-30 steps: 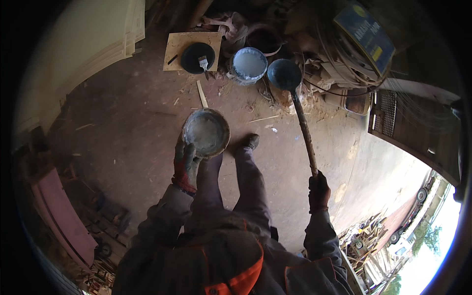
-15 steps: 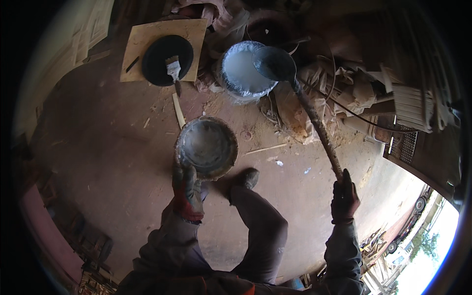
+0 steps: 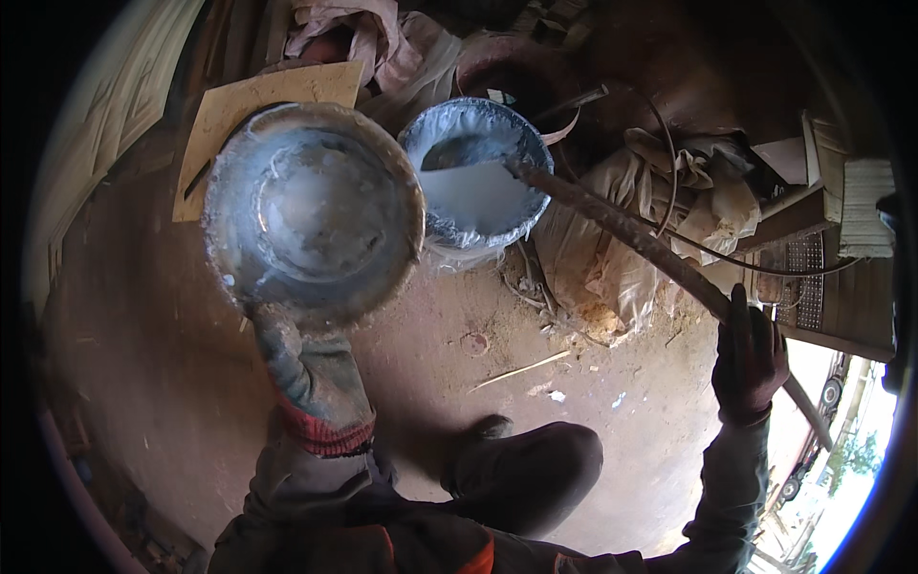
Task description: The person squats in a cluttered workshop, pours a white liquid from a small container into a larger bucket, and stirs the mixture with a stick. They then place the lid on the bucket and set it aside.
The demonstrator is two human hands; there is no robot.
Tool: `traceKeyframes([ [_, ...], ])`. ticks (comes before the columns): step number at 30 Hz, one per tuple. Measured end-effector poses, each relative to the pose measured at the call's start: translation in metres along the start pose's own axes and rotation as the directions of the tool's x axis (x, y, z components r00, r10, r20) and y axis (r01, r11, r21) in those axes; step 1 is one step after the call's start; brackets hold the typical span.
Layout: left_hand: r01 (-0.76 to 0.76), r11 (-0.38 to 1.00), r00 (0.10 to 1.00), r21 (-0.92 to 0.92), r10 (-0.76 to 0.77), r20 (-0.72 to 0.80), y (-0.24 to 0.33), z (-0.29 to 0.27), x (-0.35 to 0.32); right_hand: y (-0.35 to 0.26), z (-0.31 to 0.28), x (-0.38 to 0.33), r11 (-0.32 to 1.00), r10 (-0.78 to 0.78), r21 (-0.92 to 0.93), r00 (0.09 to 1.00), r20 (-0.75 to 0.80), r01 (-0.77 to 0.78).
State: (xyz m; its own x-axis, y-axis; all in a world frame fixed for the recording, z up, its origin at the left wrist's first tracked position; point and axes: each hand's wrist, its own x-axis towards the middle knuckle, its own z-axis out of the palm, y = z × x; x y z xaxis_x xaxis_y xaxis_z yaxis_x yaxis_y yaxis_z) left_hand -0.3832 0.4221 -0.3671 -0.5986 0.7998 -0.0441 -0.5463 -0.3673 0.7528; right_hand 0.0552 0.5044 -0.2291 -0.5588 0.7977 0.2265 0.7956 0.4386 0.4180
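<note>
Though dim, ladle point(image 3: 622, 229) apparently in bucket point(image 3: 473, 117)

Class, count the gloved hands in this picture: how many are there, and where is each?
2. The left hand holds the bowl at its near edge; the right hand holds the long handle at the right. No others show.

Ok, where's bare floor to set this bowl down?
Mostly bare floor lies left of the left hand, and between that hand and the thin stick. It's crowded around the bucket, between the board and the plastic sheeting.
</note>
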Motion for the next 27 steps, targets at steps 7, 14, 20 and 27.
traceKeyframes([
  [7, 0.002, 0.995, 0.997, -0.096, -0.009, -0.078, 0.005, 0.012, 0.006, -0.023, -0.026, 0.048, 0.985, -0.135, -0.102, 0.989, 0.067, 0.142],
  [14, 0.02, 0.993, 0.998, -0.116, -0.027, -0.059, 0.016, 0.003, 0.002, -0.055, -0.052, 0.088, 0.957, -0.145, -0.225, 0.974, 0.172, 0.182],
  [20, -0.02, 0.998, 0.993, -0.054, 0.013, -0.115, 0.023, -0.006, 0.004, -0.097, -0.055, 0.11, 0.964, -0.13, -0.19, 0.952, 0.276, 0.187],
  [27, -0.12, 0.992, 0.993, 0.049, 0.12, 0.006, 0.035, -0.019, 0.005, -0.066, -0.029, 0.141, 0.926, -0.365, 0.037, 0.869, 0.333, 0.375],
])
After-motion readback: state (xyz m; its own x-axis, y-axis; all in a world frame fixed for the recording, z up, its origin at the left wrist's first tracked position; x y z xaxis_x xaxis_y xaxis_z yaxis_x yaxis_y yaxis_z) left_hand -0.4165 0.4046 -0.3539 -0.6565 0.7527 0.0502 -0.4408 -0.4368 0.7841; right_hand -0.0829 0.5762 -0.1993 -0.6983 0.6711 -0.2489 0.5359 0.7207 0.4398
